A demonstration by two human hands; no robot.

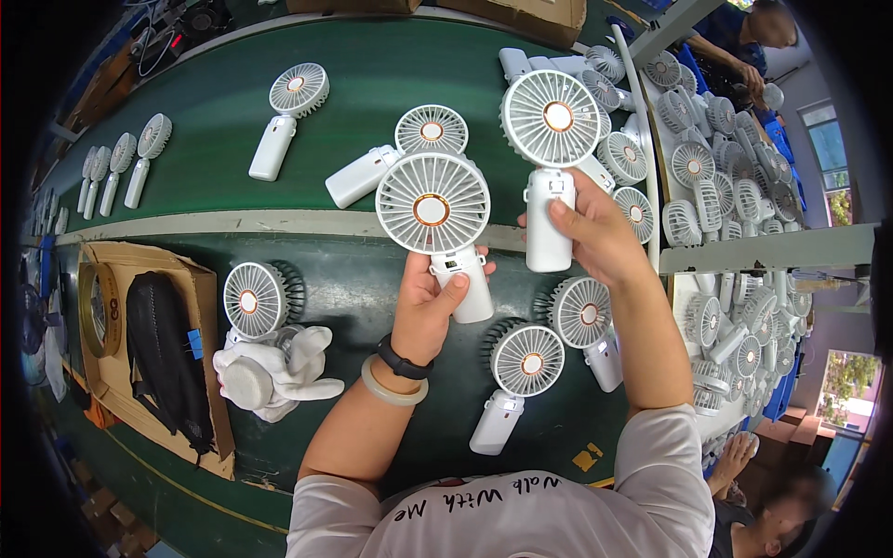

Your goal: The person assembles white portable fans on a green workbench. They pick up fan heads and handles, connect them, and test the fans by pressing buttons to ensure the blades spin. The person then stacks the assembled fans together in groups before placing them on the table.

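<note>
My left hand (433,290) is closed round the handle of a white handheld fan (383,206), its round grille facing up with an orange ring at the hub. A small dark display shows on its handle, just above my thumb. In my right hand (595,223) is a second white handheld fan (551,244), raised a little higher and to the right, my thumb lying across its handle. Behind the left fan another handheld fan (360,177) lies on the green belt, partly covered. Two more fans, one (497,423) and another (605,363), rest on the dark green bench near my forearms.
At left, a cardboard box (223,409) holds a black pouch and a tape roll. Beside it are a fan (249,299) and white gloves (302,367). More fans stand along the green belt (214,112); many are heaped on the right-hand table (656,163). Two people sit beyond it.
</note>
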